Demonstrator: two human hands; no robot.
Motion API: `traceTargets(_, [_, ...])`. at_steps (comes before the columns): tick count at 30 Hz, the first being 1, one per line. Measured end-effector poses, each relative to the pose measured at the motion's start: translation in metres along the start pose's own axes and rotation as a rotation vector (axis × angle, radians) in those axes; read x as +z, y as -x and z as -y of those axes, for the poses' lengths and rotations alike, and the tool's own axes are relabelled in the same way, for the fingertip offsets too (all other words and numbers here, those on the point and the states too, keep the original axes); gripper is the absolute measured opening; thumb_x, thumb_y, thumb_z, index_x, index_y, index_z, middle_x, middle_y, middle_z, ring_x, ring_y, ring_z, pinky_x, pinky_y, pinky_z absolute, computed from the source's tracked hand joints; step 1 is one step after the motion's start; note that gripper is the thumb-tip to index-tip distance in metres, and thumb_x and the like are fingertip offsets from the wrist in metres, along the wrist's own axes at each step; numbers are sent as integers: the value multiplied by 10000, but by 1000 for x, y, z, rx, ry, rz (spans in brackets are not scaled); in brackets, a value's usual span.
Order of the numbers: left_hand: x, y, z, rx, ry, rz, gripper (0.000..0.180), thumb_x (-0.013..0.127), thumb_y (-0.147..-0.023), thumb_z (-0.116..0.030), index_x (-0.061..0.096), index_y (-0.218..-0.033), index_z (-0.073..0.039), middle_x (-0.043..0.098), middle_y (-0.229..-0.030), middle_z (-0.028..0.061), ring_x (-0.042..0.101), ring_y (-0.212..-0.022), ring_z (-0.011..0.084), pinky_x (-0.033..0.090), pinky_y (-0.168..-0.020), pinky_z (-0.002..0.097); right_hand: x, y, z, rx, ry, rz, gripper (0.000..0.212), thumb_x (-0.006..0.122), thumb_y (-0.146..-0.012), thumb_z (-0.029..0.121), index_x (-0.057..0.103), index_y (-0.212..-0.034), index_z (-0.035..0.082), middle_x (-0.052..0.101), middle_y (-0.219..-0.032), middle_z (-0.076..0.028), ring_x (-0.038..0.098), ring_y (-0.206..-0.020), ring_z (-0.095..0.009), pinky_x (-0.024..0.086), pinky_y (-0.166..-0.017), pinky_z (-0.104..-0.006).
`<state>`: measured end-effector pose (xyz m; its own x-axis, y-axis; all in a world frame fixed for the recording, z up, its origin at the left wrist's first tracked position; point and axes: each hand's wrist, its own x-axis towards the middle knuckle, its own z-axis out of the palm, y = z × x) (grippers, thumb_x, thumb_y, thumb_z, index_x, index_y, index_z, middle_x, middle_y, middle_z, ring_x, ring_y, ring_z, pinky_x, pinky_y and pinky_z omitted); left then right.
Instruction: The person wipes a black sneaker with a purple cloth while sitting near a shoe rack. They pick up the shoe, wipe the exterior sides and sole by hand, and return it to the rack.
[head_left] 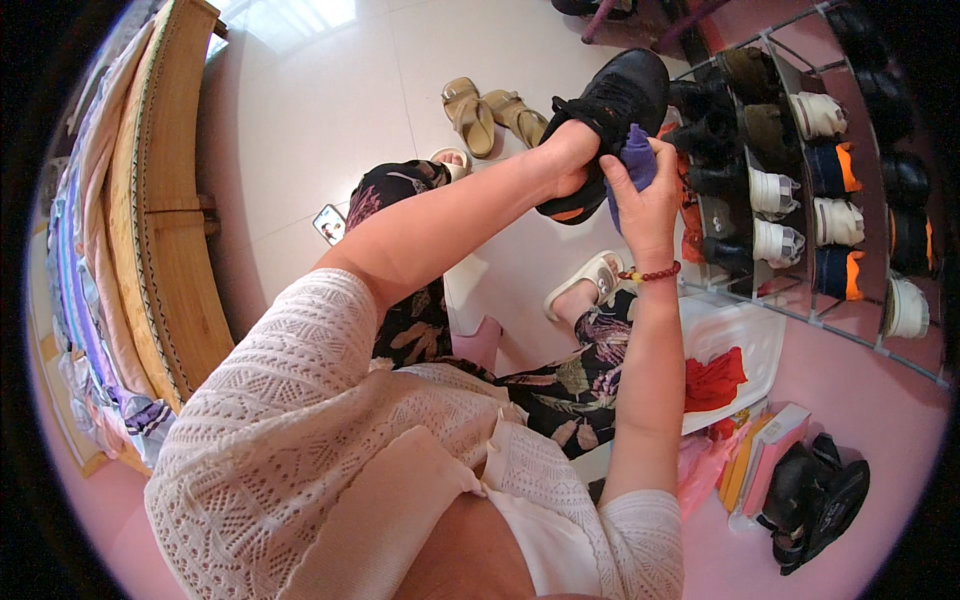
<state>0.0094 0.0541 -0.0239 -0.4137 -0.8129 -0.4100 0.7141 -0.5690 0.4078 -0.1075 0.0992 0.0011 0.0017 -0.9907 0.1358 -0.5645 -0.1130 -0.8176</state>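
Note:
A black lace-up sneaker [625,90] is raised in front of me, toe pointing away. My left hand [572,150] reaches into its opening and holds it up; the fingers are hidden inside. A patch of orange shows at its heel. My right hand [648,195] grips a folded purple cloth [636,160] between thumb and fingers, and the cloth lies against the sneaker's right side. Around the right wrist is a dark red bead bracelet [655,273].
A metal shoe rack [815,322] with several pairs stands at right. Beside my right arm is a white tub [765,340] holding red cloth [715,380]. Tan sandals [468,118] and a phone [328,225] lie on the floor. A wooden bed frame [175,220] runs along the left.

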Motion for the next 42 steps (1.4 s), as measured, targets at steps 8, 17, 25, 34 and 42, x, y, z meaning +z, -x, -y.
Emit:
traceTargets(8, [-14,2,0,-30,-112,-32,220,512,-888,-277,626,-883,-90,658,-859,45,623,-715,184,523,-679,310,15,7,13,-418,99,-163,243,635,-872,246,550,-974,42,615,-858,-127,609,-773,-318,477,-678,-367])
traceTargets(17, [-13,42,10,-40,-495,247,256,529,-884,-170,628,-1083,-43,661,-1043,87,639,-900,160,508,-795,271,-41,-57,-28,-149,517,-515,316,547,-902,374,597,-958,67,631,-928,-139,600,-845,-348,463,-696,-433])
traceTargets(25, [-32,36,-1,588,-1407,351,331,470,-819,-116,587,-1101,12,601,-1125,198,558,-1055,333,440,-930,386,12,-42,-7,-148,317,-153,316,480,-941,321,574,-954,20,635,-896,-189,588,-844,-408,460,-711,-434])
traceTargets(34, [-45,22,-9,520,-1633,214,252,454,-852,-145,596,-1010,-10,624,-995,215,593,-936,336,473,-804,411,6,-13,24,-84,-40,28,224,563,-930,235,575,-910,12,545,-708,-9,475,-663,-82,421,-611,-252])
traceTargets(42, [-36,30,-3,577,-1536,287,282,475,-871,-191,582,-1044,5,606,-1066,206,580,-976,336,469,-824,392,-27,-9,16,103,-195,214,219,595,-912,232,597,-921,14,567,-762,33,482,-699,-60,417,-626,-229])
